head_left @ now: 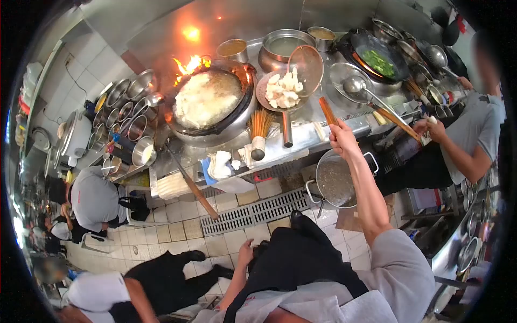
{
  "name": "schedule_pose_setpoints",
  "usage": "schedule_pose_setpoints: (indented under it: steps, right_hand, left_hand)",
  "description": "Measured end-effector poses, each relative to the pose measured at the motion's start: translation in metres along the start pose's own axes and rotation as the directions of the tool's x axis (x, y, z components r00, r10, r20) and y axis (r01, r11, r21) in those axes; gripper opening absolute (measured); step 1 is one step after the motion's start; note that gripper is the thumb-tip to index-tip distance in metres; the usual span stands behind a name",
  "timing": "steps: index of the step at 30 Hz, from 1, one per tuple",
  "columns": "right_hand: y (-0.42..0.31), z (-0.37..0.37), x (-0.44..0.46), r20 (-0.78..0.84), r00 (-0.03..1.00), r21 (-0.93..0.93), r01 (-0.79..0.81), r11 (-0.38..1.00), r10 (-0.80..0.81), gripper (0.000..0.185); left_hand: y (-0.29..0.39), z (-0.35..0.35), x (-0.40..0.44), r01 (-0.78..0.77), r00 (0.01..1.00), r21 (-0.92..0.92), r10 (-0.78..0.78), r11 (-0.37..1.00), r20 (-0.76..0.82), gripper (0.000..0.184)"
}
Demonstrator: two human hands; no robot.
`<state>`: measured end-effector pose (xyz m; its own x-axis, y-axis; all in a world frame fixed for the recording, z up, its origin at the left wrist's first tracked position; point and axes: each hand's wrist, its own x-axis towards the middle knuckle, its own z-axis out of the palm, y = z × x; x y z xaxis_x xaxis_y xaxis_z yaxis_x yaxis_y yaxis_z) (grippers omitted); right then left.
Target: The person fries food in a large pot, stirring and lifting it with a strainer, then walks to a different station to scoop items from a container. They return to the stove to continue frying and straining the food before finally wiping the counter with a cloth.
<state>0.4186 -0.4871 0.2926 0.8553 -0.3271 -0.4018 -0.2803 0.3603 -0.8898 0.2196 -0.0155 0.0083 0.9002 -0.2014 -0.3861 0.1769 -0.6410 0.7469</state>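
My right hand [343, 139] is wrapped round the wooden handle [327, 112] of a round wire strainer [306, 70]. The strainer leans up beside a perforated metal scoop [263, 90] that bears pale, whitish food pieces [283, 89]. My left hand [246, 254] hangs low near my dark apron [293, 258], away from the counter; its fingers look curled, but whether they hold anything is hidden. To the left, a large wok [237, 121] holds foamy, bubbling pale contents [207, 101], with flames [191, 65] at its back rim.
A bamboo brush [260, 129] and a long-handled tool [196, 191] lie at the counter's front. Below stands a big pot [335, 180]. At right, a co-worker [466, 134] holds a ladle by a wok of greens [378, 63]. Other people are at left.
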Motion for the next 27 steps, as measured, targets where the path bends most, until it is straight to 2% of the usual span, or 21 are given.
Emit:
schedule_pose_setpoints:
  steps: [2, 4, 6, 8, 9, 10, 12, 15, 18, 21, 22, 24, 25, 27]
  right_hand:
    - [-0.001, -0.008, 0.000, -0.021, 1.000, -0.029, 0.018, 0.999, -0.018, 0.031]
    - [-0.003, -0.013, 0.002, -0.044, 0.998, -0.075, 0.033, 0.997, -0.036, 0.037]
    - [-0.007, -0.016, 0.004, -0.074, 0.996, -0.133, 0.042, 0.990, -0.052, 0.041]
    - [-0.011, -0.019, 0.005, -0.083, 0.994, -0.171, 0.058, 0.984, -0.073, 0.043]
    - [-0.013, -0.022, 0.006, -0.086, 0.993, -0.190, 0.066, 0.980, -0.083, 0.043]
    - [-0.007, -0.027, 0.016, -0.097, 0.979, -0.275, 0.147, 0.950, -0.180, 0.044]
    - [0.011, -0.041, 0.039, -0.094, 0.926, -0.438, 0.291, 0.851, -0.365, 0.045]
    - [-0.008, -0.034, 0.026, -0.143, 0.950, -0.334, 0.219, 0.917, -0.279, 0.046]
    - [-0.023, -0.036, 0.022, -0.141, 0.962, -0.298, 0.184, 0.937, -0.234, 0.047]
    - [-0.036, -0.035, 0.018, -0.160, 0.968, -0.230, 0.155, 0.961, -0.194, 0.048]
    - [-0.038, -0.036, 0.022, -0.169, 0.957, -0.267, 0.186, 0.946, -0.236, 0.048]
    - [-0.040, -0.039, 0.030, -0.174, 0.933, -0.338, 0.244, 0.909, -0.316, 0.049]
    - [-0.040, -0.040, 0.036, -0.157, 0.898, -0.440, 0.310, 0.843, -0.412, 0.049]
    - [-0.040, -0.043, 0.051, -0.091, 0.806, -0.620, 0.414, 0.666, -0.585, 0.050]
  left_hand:
    - [0.049, -0.007, 0.029, 0.201, 0.975, -0.173, -0.180, 0.964, 0.130, 0.041]
    - [0.105, -0.007, 0.057, -0.049, 0.996, -0.189, 0.063, 0.981, 0.068, 0.040]
    - [0.166, -0.007, 0.086, 0.001, 0.990, -0.322, 0.044, 0.947, 0.135, 0.039]
    - [0.227, -0.002, 0.111, -0.036, 0.992, -0.434, 0.085, 0.900, 0.093, 0.039]
    - [0.256, 0.000, 0.122, -0.111, 0.987, -0.485, 0.152, 0.867, 0.045, 0.040]
    - [0.281, 0.002, 0.133, -0.185, 0.977, -0.530, 0.215, 0.828, -0.006, 0.041]
    - [0.318, 0.007, 0.160, -0.225, 0.974, -0.444, 0.203, 0.867, -0.097, 0.045]
    - [0.353, 0.019, 0.198, -0.337, 0.892, -0.063, 0.297, 0.939, -0.340, 0.049]
    - [0.366, 0.031, 0.243, -0.263, 0.932, -0.082, 0.231, 0.961, -0.280, 0.053]
    - [0.376, 0.038, 0.270, -0.132, 0.949, 0.043, 0.139, 0.990, -0.283, 0.054]
    - [0.385, 0.034, 0.273, -0.094, 0.959, 0.011, 0.094, 0.995, -0.267, 0.052]
    - [0.380, 0.040, 0.295, -0.044, 0.995, -0.181, 0.027, 0.983, -0.099, 0.047]
    - [0.378, 0.042, 0.302, -0.009, 1.000, -0.272, 0.006, 0.962, -0.011, 0.045]
    - [0.377, 0.049, 0.303, -0.024, 0.998, -0.251, 0.010, 0.968, -0.057, 0.039]
